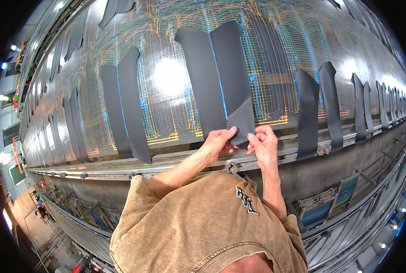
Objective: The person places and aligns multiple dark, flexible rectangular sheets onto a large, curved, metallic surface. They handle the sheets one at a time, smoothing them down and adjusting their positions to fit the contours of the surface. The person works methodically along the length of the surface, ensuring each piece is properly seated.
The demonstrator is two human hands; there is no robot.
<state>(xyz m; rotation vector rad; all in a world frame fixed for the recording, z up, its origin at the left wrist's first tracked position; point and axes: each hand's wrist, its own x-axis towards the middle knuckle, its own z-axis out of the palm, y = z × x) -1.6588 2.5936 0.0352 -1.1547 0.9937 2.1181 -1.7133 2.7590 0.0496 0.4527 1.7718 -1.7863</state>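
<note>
A dark grey fabric panel (234, 68) lies lengthwise on the long table (271, 59), its near end lifted into a slanting fold at the table's front edge. My left hand (217, 142) pinches the left side of that lifted end between thumb and fingers. At its right corner, my right hand (263, 144) grips the cloth with thumb and bent fingers. Alongside on the left rests a matching dark panel (197, 77), with a thin blue line showing between the two. Its near end passes partly behind my left hand.
More dark panels lie in rows: a pair to the left (132, 104), others to the right (307, 109), some hanging over the metal rail (189, 164) at the front edge. Coloured printed lines cover the shiny tabletop. Framed screens (317, 211) stand below the neighbouring table.
</note>
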